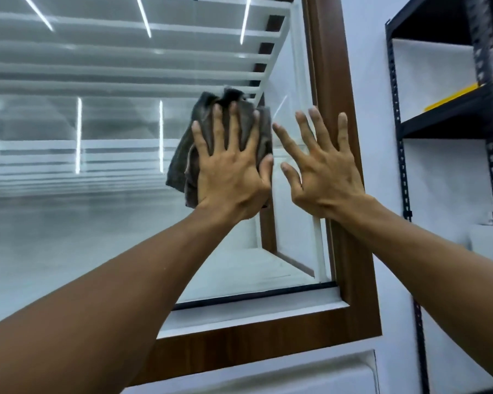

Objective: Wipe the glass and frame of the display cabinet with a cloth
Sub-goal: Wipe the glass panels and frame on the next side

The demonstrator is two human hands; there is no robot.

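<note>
Cloth [182,166] pressed to glass [69,223] by left hand [231,177], fingers [234,129] spread; right hand [325,177], fingers wide, beside frame [268,336] edge.

Glass [83,237] was wide open left of and below the left hand [234,177]. Narrow gap between the two hands. Right hand [325,177] was up against the brown frame [350,251], which blocked rightward travel and closed the bottom edge. Black rack [453,118] stood near, past a wall [372,109] strip.
</note>
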